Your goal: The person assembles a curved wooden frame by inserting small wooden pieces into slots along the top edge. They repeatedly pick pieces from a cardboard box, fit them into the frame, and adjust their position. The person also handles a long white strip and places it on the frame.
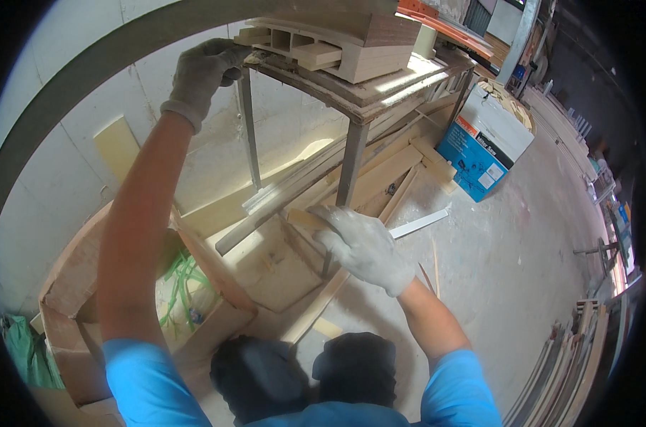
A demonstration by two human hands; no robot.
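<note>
My right hand, gloved, was the nearer of the two to the work on the floor. It lay low under the table, fingers curled down over the near end of a short pale strip of wood. I closed on it from above, though the glove hid how firmly. The strip's free end poked out to the left of my knuckles, so its long axis ran roughly left to right across me, lying on top of the slats piled under the table. Those slats ran the other way, slanting from low left up toward the right.

To the left of that hand stood an open carton with green strapping inside, well apart from the strip.

Farther off and higher, my left hand was stretched up to the table's near corner. Its fingers were wrapped over the edge of the table beside the grey metal leg, closed on the rim just by the stack of hollow pale boards resting on top.

Beyond the table a blue and white box sat on the dusty floor.
</note>
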